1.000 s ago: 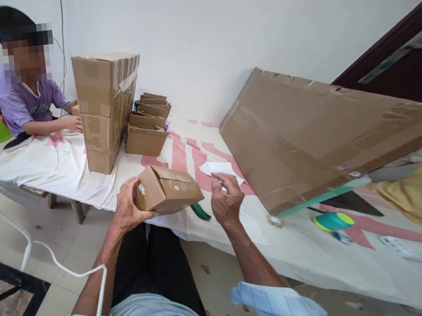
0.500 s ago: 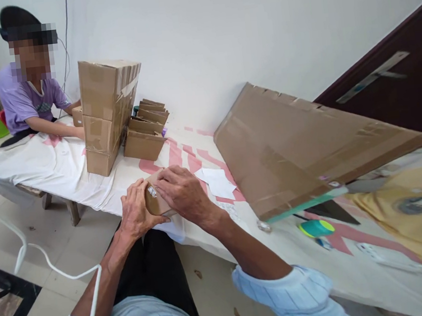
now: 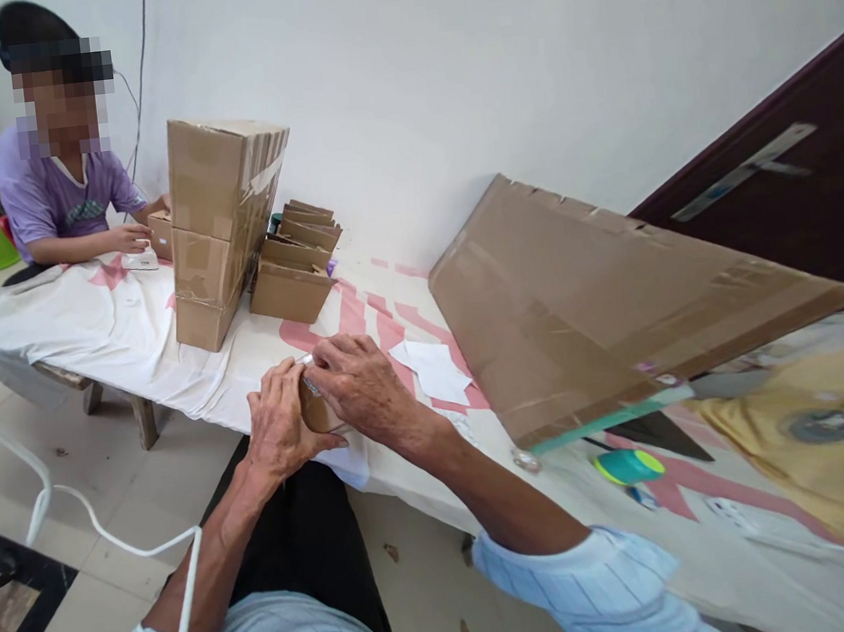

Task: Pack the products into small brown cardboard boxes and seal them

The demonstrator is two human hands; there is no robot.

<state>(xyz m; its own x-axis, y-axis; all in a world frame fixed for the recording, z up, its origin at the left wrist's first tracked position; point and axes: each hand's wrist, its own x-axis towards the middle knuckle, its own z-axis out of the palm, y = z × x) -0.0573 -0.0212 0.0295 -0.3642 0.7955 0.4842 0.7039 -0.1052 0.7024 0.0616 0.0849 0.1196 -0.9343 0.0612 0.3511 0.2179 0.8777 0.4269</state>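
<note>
A small brown cardboard box [image 3: 318, 413] is held over the near edge of the table. My left hand [image 3: 279, 417] grips it from the left, thumb along its lower edge and fingers round the far side. My right hand [image 3: 359, 381] is closed at the box's upper right, its bent fingers pressed on the box. They cover most of a small printed label on the end face. A bit of something pale and shiny shows by the right fingertips; I cannot tell what it is. Much of the box is hidden behind both hands.
Stacked cartons [image 3: 204, 238] and open-topped boxes [image 3: 289, 288] stand ahead left. White papers [image 3: 434, 369] lie beyond my right hand. A large cardboard sheet [image 3: 557, 312] leans at right, near a tape roll [image 3: 628, 467]. A co-worker [image 3: 69, 192] sits far left. A white cable [image 3: 124, 533] crosses lower left.
My right hand has shifted slightly left over the box, covering more of its label. The co-worker's hand now shows beside a white item, left of the cartons. The view has shifted a little.
</note>
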